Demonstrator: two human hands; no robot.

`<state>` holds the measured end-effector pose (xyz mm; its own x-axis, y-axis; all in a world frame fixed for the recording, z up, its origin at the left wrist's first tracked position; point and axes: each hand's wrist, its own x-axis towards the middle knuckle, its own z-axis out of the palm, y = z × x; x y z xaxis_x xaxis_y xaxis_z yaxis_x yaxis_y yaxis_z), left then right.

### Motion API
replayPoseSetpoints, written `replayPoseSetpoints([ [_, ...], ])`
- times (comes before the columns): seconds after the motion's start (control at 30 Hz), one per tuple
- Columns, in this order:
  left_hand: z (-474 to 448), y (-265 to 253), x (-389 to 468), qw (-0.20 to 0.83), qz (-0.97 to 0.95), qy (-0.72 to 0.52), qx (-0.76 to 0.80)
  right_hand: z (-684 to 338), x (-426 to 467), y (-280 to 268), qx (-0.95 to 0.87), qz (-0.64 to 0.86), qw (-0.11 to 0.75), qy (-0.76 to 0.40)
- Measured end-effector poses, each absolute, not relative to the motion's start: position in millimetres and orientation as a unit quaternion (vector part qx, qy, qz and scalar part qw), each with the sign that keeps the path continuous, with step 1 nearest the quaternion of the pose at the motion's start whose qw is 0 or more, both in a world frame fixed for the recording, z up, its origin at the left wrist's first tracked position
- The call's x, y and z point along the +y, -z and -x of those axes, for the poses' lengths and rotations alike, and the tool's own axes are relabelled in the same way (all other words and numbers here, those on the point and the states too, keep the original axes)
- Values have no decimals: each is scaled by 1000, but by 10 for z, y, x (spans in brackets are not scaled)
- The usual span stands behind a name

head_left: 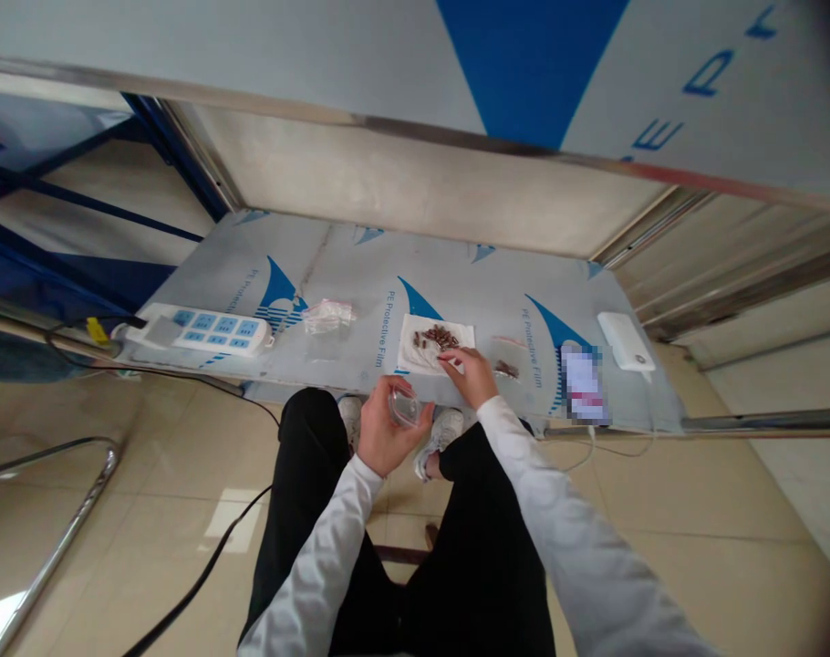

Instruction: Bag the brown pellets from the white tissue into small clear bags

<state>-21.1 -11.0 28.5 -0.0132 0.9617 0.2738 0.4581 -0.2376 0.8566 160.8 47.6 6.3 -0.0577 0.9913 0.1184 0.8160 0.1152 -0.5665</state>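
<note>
My left hand (389, 429) is closed around a small clear plastic bag (405, 408), held at the shelf's front edge above my shoes. A pile of small brown capsule-like pieces (440, 337) lies on a white paper sheet (415, 359). Over the sheet's near right corner is my right hand (471, 372), its thumb and forefinger pinched together beside the pile. Whatever sits between those fingertips is too small to make out. Right of that hand lies a flat clear zip bag (508, 359) with several dark brown pieces inside.
Clear zip bags (328, 316) lie stacked to the left on the film-covered shelf (360, 265). A power strip (210, 330) occupies the left end. At right are a phone (584, 383) and a white power bank (625, 342), both with cables. A higher panel (319, 55) overhangs the shelf.
</note>
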Motion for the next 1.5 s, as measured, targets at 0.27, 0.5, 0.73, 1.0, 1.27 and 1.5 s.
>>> replayPoseSetpoints([
  [0.27, 115, -345, -133, 318, -643, -484, 502, -1157, -314, -1034, -779, 498, 310, -223],
  [0.5, 172, -555, -318, 351, -653, -500, 448, -1328, -333, -1095, -770, 509, 306, -232],
  [0.73, 316, -630, -388, 480, -542, -547, 421, -1432, -420, -1323, -710, 528, 325, -333],
  [1.0, 289, -665, -470, 491, -456, -592, 449, -1311, -534, -1116, -587, 555, 415, -419],
  [1.27, 341, -757, -470, 540, -489, -537, 426, -1221, -580, -1224, -585, 569, 423, -393],
  [1.5, 327, -721, -466, 523, -475, -568, 422, -1239, -609, -1050, -492, 536, 481, -489],
])
